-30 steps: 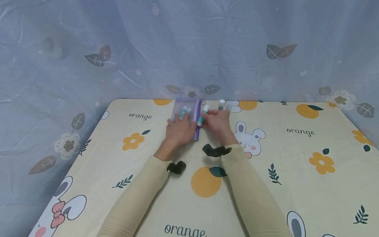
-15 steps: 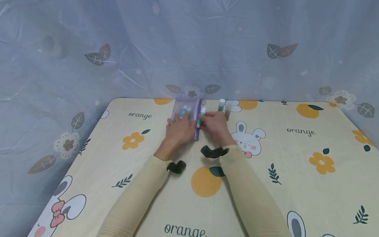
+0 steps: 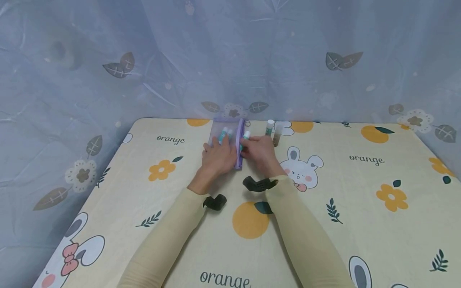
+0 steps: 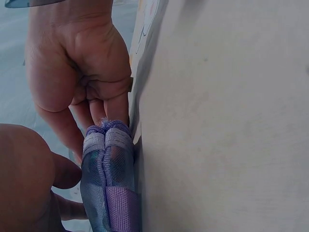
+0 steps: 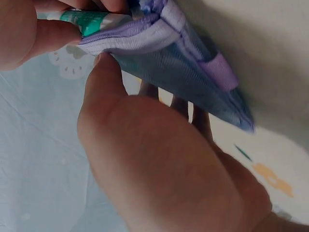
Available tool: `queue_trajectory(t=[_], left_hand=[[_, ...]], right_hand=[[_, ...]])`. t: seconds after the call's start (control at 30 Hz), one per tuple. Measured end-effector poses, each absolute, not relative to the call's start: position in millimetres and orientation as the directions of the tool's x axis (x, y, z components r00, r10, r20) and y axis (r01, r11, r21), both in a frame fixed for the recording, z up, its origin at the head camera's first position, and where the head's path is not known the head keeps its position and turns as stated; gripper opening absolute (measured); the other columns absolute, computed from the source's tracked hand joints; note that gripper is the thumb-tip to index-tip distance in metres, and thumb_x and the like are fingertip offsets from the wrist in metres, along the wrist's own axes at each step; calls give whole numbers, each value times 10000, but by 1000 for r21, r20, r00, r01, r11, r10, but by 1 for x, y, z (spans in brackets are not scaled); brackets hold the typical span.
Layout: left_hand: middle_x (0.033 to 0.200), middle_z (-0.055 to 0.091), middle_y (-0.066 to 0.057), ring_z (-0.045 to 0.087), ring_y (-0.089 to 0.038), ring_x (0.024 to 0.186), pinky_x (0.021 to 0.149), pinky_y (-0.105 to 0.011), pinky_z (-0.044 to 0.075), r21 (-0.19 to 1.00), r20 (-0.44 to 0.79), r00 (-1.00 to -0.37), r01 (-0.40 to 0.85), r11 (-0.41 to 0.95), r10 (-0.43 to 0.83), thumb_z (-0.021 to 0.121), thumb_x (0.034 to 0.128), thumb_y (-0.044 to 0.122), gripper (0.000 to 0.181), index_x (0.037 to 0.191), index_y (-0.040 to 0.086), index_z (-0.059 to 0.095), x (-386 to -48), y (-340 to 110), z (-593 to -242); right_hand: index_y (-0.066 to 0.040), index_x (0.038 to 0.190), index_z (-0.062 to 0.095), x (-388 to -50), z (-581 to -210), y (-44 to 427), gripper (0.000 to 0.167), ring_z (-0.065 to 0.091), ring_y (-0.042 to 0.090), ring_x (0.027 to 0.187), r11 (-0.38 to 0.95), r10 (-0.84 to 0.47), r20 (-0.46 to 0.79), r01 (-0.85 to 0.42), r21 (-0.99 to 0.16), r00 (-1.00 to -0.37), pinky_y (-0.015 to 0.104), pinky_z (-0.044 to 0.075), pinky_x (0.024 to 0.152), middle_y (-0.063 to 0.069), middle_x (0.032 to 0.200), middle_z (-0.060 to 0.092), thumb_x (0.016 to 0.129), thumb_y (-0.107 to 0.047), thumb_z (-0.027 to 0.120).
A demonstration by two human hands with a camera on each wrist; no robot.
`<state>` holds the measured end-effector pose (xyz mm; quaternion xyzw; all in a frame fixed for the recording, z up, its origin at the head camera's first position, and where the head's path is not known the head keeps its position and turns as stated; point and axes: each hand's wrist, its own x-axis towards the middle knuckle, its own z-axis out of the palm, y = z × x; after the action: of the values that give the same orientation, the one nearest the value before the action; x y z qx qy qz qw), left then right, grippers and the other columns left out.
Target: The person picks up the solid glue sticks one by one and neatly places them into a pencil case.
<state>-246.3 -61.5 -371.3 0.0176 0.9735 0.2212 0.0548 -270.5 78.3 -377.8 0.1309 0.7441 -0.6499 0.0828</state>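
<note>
pouch [image 3: 239, 138]: showing purple trim, bluish mesh | tube [image 5: 91, 21]: showing green and white | tablecloth [image 3: 360, 236]: displaying cream with orange fruit [image 3: 250, 221], rabbits [image 3: 301, 172], dark-green sprigs [image 3: 333, 212] | backdrop [image 3: 230, 60]: showing grey-blue with brownish leaves [image 3: 351, 61]

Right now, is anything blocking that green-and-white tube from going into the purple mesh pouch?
Nothing visible does: the green-and-white tube, pinched in the right grip, is already at the zippered edge of the pouch. Other tubes show through the mesh; I cannot tell whether they would obstruct it.
</note>
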Motion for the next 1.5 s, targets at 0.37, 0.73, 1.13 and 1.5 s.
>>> queue_trajectory(t=[0.37, 0.73, 1.13, 1.5], left_hand=[[1641, 327, -334, 408, -582, 1379, 1161, -667, 372, 436, -94, -994, 12, 900, 58, 277, 1125, 392, 630, 1672, 79, 290, -245, -61, -370], [1637, 334, -331, 400, -581, 1385, 1155, -674, 369, 433, -97, -994, 2, 902, 49, 264, 1111, 377, 636, 1675, 83, 285, -249, -62, -376], [1642, 326, -318, 405, -568, 1360, 1141, -671, 373, 437, -108, -993, -5, 900, 46, 275, 1105, 415, 658, 1683, 100, 273, -253, -62, -379], [1678, 287, -320, 382, -570, 1416, 1183, -658, 351, 438, -109, -993, -2, 899, 52, 309, 1121, 392, 645, 1683, 79, 266, -244, -61, -368]], right_hand=[[9, 1127, 779, -267, -377, 78, 248, 654, 132, 794, 103, 84, -331, 338, -935, -940, 199, 534, 657, 88, 963, 758, 990, -177, 689], [-23, 1309, 736, -264, -377, 71, 337, 728, 142, 907, 107, 106, -315, 326, -939, -943, 203, 605, 732, 174, 1180, 778, 1005, -166, 708], [-8, 1287, 740, -267, -380, 67, 320, 751, 122, 824, 65, 130, -270, 280, -958, -954, 238, 627, 738, 225, 1178, 785, 981, -101, 745], [-37, 1372, 695, -267, -376, 70, 365, 766, 263, 1137, 94, 135, -276, 290, -952, -952, 312, 629, 897, 186, 1283, 756, 1014, -105, 694]])
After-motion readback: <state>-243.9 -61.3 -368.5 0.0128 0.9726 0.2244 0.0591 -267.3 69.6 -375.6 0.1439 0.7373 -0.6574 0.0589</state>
